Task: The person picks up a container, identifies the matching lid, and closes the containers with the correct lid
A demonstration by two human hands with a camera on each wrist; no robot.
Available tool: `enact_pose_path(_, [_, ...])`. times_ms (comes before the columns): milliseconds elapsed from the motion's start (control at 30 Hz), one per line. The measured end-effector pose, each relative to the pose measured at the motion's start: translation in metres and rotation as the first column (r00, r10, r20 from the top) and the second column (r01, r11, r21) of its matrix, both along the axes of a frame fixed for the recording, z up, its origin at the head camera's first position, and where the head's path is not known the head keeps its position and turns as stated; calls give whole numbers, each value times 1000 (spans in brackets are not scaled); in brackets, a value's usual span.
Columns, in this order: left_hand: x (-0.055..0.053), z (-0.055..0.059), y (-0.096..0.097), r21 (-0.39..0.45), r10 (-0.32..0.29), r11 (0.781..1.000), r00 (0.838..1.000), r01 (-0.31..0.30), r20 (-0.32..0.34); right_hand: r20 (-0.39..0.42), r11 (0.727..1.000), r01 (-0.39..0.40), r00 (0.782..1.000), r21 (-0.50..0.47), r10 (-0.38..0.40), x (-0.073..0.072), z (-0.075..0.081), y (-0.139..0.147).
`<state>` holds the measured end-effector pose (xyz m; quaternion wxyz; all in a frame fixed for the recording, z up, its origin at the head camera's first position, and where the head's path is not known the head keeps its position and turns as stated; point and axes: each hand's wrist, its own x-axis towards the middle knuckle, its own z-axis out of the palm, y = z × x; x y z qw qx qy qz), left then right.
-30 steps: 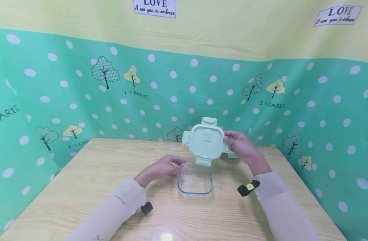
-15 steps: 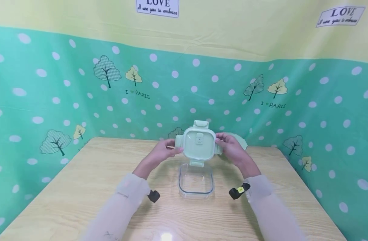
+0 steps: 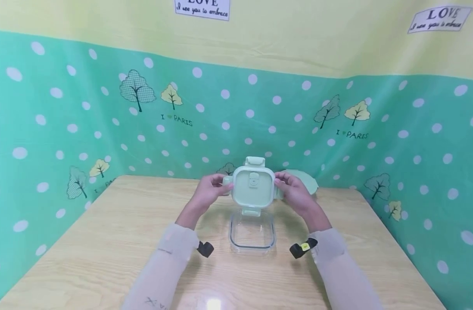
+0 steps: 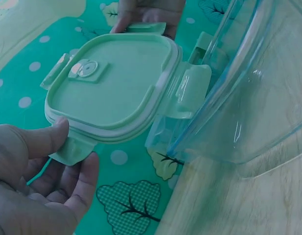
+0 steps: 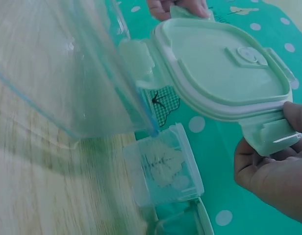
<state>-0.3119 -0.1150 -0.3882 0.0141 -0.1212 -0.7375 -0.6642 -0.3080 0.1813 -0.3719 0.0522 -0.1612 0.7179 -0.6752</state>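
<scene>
A pale green square lid (image 3: 256,196) with a flap on each side and a round vent plug stands tilted up, its underside facing me. My left hand (image 3: 205,193) pinches its left flap; in the left wrist view the thumb lies on top and fingers beneath. The right flap is pinched by my right hand (image 3: 296,196), also seen in the right wrist view. Below the lid, a clear glass food container (image 3: 253,248) rests open on the table. The lid's lower flap (image 4: 190,90) hangs near the container's far rim; I cannot tell whether they touch.
Behind my right hand is another pale green item (image 3: 306,181), partly hidden. The right wrist view shows a small clear box (image 5: 165,166) near the table's far edge, with a green-edged piece (image 5: 206,220) beside it. A polka-dot curtain (image 3: 205,107) hangs behind the wooden table (image 3: 116,241).
My left hand has let go of the glass container and taken hold of the lid's left flap. The lid has shifted left, over the container's far side, with my right hand still holding it.
</scene>
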Motion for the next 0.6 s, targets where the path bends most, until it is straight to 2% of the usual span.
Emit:
enact_pose_path(300, [2, 4, -4, 36, 25, 999, 1000, -24, -7, -43, 982, 125, 992, 140, -120, 1, 10, 1])
enact_pose_path(500, [4, 7, 2, 50, 9, 999, 999, -7, -42, -104, 964, 148, 986, 221, -127, 8, 13, 10])
enact_pose_path(600, [7, 9, 2, 40, 25, 999, 998, -23, -49, -144, 945, 165, 981, 282, -128, 9, 13, 9])
